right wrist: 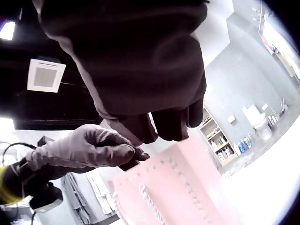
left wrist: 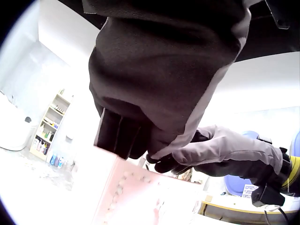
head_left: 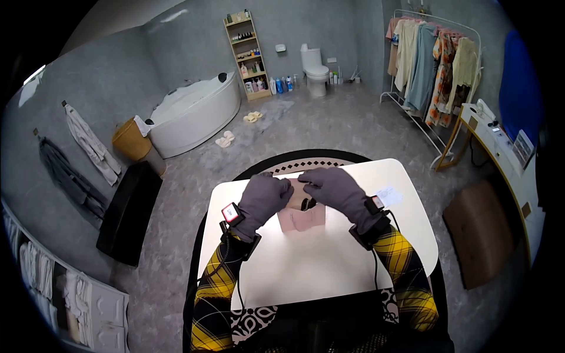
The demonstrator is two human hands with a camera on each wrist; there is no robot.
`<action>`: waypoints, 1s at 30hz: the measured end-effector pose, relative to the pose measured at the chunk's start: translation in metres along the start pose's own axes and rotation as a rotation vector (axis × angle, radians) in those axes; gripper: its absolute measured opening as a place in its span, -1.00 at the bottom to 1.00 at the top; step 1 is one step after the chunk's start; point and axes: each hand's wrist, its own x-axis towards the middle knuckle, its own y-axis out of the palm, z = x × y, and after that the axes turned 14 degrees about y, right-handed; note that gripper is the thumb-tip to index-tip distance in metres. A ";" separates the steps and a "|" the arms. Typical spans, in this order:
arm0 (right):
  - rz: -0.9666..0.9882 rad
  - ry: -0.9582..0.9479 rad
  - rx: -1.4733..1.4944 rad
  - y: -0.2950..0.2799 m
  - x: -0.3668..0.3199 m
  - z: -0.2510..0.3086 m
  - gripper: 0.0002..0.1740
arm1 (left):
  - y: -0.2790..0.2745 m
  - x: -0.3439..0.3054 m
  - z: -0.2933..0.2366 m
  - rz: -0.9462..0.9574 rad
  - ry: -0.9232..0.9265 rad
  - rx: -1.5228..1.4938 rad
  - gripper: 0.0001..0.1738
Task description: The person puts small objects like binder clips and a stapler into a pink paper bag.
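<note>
A pink paper bag [head_left: 301, 220] stands at the far side of the white table, with a rope handle [right wrist: 152, 205] and a pattern of pale beads or dots on its side. My gloved left hand [head_left: 263, 197] pinches its top edge on the left, fingers bent over the rim in the left wrist view. On the opposite side my gloved right hand [head_left: 336, 187] holds the rim, its fingertips [right wrist: 171, 129] down at the bag's mouth. Between the hands the bag's mouth shows a brownish inside with a small black thing [head_left: 308, 204] in it.
The white table [head_left: 253, 276] stands on a round black-edged rug. A sheet of paper [head_left: 389, 196] lies on its right part. Farther off are a bathtub [head_left: 200, 117], a bottle shelf [head_left: 247, 56], a toilet [head_left: 316, 72], a clothes rack [head_left: 432, 65] and a brown stool [head_left: 479, 232].
</note>
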 end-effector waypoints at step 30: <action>0.074 0.508 0.468 -0.096 -0.224 0.025 -0.55 | 0.024 -0.199 -0.118 -0.259 -1.031 -1.230 -0.56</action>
